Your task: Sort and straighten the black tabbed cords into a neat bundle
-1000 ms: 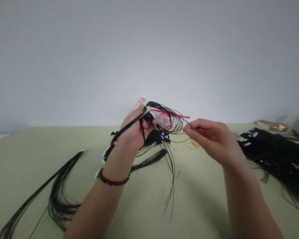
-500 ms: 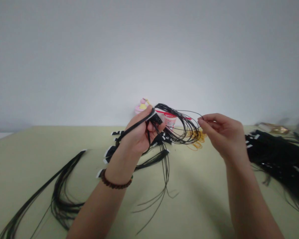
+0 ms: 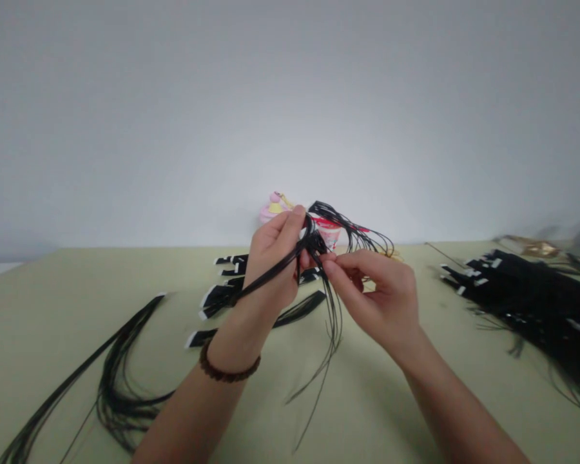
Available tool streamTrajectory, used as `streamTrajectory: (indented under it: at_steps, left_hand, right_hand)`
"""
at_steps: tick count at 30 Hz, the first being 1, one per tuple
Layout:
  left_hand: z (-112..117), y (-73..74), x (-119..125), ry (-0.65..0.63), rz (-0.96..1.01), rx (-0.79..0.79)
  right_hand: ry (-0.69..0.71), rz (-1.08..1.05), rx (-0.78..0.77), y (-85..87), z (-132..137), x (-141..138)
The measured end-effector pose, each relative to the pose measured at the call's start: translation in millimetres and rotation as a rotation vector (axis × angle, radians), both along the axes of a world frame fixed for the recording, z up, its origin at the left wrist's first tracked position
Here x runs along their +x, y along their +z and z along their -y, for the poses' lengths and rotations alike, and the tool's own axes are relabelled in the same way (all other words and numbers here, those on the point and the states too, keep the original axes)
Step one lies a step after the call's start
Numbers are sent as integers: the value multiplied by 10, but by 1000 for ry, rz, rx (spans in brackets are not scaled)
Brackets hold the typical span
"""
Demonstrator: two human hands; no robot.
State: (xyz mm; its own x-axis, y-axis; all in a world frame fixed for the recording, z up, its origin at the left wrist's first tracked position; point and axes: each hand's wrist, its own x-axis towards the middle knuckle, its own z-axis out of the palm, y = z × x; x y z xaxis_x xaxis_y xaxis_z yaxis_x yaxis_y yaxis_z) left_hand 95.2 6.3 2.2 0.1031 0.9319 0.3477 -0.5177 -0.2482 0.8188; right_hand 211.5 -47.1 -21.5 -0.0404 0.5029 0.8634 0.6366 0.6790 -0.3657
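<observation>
My left hand is raised above the table, fingers closed round a bundle of thin black cords whose loops stick up behind it and whose loose ends hang down to the table. My right hand is right beside it, thumb and forefinger pinched on the cords at the left hand's fingertips. A brown bead bracelet circles my left wrist.
A pale green table carries black tagged cord bundles behind my left hand, a loose sheaf of black cords at the left and a large black pile at the right. A small cup and pink item stand by the wall.
My right hand has moved left from its spread position and now meets the left hand at the cords. The wide loop between the hands has closed up.
</observation>
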Motion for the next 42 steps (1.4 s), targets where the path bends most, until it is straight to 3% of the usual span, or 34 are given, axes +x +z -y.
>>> streamTrajectory:
  at_steps: [11,18,23,29,33,36,40,42]
  left_hand:
    - [15,-33,25,-2,-54,29]
    - [-6,-65,27,2,-68,50]
    - [-17,-73,38,7,-94,63]
    - [-62,-86,55,-21,-125,48]
    - [-89,-90,64,-34,-127,30]
    - [-105,-92,62,-60,-100,-8]
    - [-186,-114,34,-271,-8,-227]
    - [-248,-124,15,-355,55,-341]
  right_hand:
    - [75,43,-122,23,-10,59]
    - [26,88,8,28,-9,29]
    - [25,189,15,3,-36,54]
    - [2,175,-187,14,-18,85]
    - [5,148,-239,-7,-34,109]
    - [121,-6,-365,14,-34,135]
    - [598,-323,-613,175,104,286]
    - [700,-436,-583,271,227,456]
